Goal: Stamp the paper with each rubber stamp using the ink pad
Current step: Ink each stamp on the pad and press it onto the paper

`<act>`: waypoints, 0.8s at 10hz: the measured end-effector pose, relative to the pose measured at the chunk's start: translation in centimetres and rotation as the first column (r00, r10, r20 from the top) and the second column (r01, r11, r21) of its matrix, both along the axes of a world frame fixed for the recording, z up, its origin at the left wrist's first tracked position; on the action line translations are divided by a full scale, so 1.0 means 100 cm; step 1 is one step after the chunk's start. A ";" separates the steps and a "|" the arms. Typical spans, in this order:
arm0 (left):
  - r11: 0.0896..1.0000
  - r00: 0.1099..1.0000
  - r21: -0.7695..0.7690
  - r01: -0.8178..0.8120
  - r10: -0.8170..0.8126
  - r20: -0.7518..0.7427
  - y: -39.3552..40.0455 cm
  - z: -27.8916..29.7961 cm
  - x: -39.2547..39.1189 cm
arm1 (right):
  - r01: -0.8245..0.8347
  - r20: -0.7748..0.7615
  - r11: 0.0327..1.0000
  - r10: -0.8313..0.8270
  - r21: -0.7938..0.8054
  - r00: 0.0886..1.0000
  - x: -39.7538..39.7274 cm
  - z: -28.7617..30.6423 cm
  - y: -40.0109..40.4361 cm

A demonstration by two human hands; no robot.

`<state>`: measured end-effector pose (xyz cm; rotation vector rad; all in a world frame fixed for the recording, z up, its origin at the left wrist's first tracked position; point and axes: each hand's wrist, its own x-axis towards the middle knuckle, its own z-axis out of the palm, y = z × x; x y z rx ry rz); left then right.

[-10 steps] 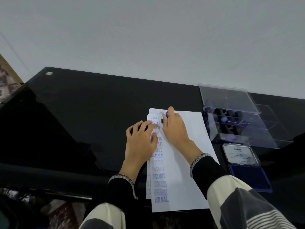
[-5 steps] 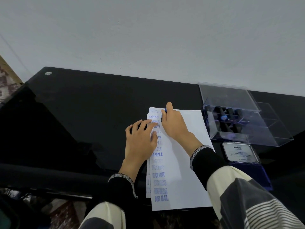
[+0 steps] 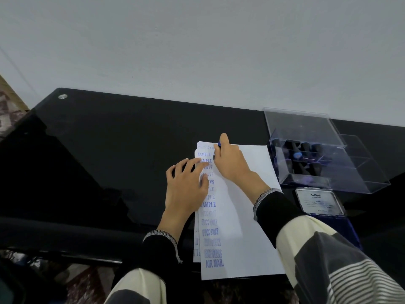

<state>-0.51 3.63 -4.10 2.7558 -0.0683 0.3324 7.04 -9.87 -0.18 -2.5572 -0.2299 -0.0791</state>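
Observation:
A white paper (image 3: 243, 216) lies on the black glass table, with a column of blue stamped words down its left side. My right hand (image 3: 232, 163) grips a small blue-topped rubber stamp (image 3: 218, 144) and holds it down at the paper's top left corner; most of the stamp is hidden by the fingers. My left hand (image 3: 186, 187) rests flat on the paper's left edge with fingers spread. The ink pad (image 3: 318, 202) lies open to the right of the paper, its labelled lid showing, its blue pad mostly hidden by my right sleeve.
A clear plastic case (image 3: 315, 154) with its lid raised holds several dark stamps, behind the ink pad at the right. The black table (image 3: 109, 150) stretches left of the paper. A pale wall rises behind. Patterned floor shows at the near left.
The view has shifted slightly. My right hand with the stamp stays at the top left corner of the paper; my left hand has hardly moved.

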 end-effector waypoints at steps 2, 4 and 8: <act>1.000 1.000 0.003 -0.003 0.003 -0.010 0.000 0.001 0.000 | 0.019 -0.009 1.000 -0.019 0.008 1.000 0.001 0.000 0.002; 1.000 1.000 0.007 -0.001 0.001 -0.004 -0.001 0.002 -0.001 | 0.054 0.093 0.997 -0.060 0.062 0.994 -0.014 -0.013 0.002; 1.000 1.000 0.010 -0.005 0.005 -0.005 -0.001 0.002 0.000 | 0.024 0.064 0.998 -0.027 0.053 0.998 -0.010 -0.010 0.002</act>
